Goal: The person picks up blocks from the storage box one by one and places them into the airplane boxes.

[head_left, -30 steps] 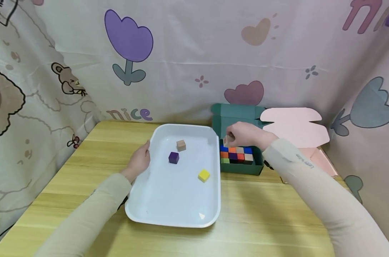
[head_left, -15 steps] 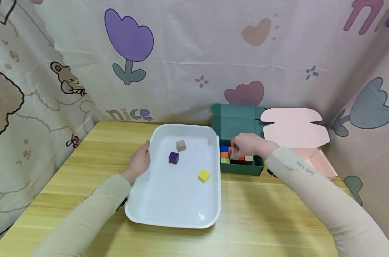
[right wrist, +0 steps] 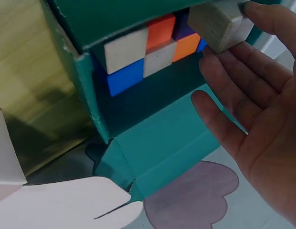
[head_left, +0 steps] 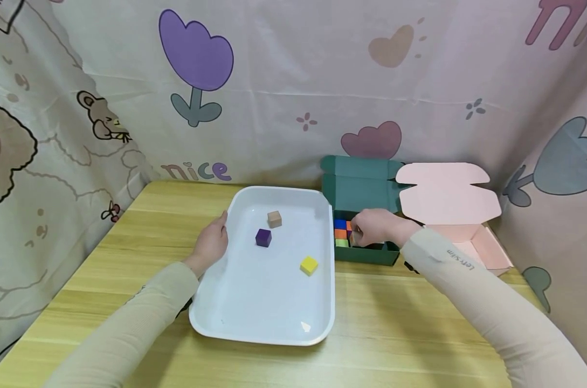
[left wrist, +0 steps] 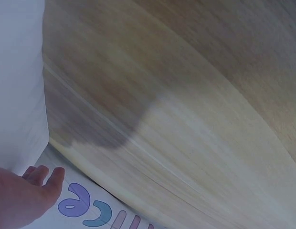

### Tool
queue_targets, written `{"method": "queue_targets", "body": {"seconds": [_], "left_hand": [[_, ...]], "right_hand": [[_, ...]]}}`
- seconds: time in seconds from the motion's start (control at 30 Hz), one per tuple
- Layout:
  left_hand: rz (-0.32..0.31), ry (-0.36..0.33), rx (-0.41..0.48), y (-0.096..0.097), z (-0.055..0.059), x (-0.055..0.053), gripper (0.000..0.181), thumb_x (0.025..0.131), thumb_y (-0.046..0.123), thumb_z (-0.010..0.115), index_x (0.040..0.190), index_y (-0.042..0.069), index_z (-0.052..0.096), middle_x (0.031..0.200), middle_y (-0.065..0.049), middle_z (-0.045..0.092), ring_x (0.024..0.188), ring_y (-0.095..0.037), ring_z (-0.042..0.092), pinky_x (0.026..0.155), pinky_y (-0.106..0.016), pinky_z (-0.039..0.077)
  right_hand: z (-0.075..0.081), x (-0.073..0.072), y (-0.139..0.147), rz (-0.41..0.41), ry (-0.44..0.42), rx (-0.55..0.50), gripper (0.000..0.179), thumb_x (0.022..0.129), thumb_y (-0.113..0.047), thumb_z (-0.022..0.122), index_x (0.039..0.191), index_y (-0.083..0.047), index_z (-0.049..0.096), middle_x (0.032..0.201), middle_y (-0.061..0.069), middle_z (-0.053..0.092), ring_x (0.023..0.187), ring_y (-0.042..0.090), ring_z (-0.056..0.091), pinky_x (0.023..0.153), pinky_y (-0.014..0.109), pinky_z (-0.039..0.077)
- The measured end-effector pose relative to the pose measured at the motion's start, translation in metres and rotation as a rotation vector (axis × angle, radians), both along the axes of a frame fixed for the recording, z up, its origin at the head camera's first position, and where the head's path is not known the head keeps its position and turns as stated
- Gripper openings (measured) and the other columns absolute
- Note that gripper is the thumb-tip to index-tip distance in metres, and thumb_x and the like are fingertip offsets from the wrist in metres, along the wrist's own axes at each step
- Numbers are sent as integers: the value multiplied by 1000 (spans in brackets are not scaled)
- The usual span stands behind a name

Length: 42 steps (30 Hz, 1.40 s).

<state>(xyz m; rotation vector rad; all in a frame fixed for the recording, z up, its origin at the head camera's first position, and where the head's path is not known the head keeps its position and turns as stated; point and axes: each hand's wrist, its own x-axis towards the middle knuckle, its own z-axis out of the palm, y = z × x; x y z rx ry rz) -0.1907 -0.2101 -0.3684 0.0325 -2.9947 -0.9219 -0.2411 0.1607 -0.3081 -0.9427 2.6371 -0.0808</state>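
In the head view my left hand (head_left: 209, 245) holds the left rim of a white tray (head_left: 259, 318), thumb side over the edge. The left wrist view shows its fingers (left wrist: 53, 183) by the tray's outer wall (left wrist: 19, 86). My right hand (head_left: 377, 226) is down in a green box (head_left: 366, 256), pinching a plain wooden cube (right wrist: 219, 26) between thumb and fingertips. Coloured cubes, such as a blue cube (right wrist: 125, 78) and an orange cube (right wrist: 160, 34), sit in rows beneath it. On the tray lie a wooden cube (head_left: 274, 219), a purple cube (head_left: 263, 237) and a yellow cube (head_left: 309, 265).
A pink box (head_left: 472, 245) with its lid raised stands right of the green box, under my right forearm. Both boxes and the tray are on a wooden table (head_left: 390, 323). A printed cloth (head_left: 283, 64) hangs behind and at the sides.
My right hand has gone from above the green box's left part down into it and slightly right, carrying the wooden cube. The left hand and tray have stayed put.
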Motion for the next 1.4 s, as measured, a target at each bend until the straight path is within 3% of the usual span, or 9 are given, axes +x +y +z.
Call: {"method": "queue_targets", "body": {"seconds": [0.53,0.93,1.17,1.4], "left_hand": [[6,3,-21,1,3,1,48,100,5,26,146,-6,19,146,-29,31,133,-41,34,111,-49,35],[3,13,-24,2,2,0,48,99,4,27,145,-6,20,146,-28,31,134,-41,33,112,-50,33],[1,7,-25,3,2,1,48,99,5,27,145,-6,20,146,-28,31,134,-41,33,112,-49,34],[3,0,-32,4,5,3,48,100,4,27,145,-7,19,146,-29,30,134,-41,33,112,-49,33]], "right_hand": [[-4,-1,-3,-18,-49,4,15,82,-7,55,68,-12,58,57,-4,40,51,12,40,50,22,30],[-10,-7,-4,-19,-79,4,11,84,-10,60,74,-11,64,64,-3,51,56,11,45,53,21,36],[-17,-11,-4,-4,-100,4,23,83,-7,57,62,-13,54,55,-5,31,50,10,29,49,21,23],[-22,-13,-4,2,-79,11,28,85,-8,58,59,-15,49,53,-6,29,49,9,27,48,22,21]]}}
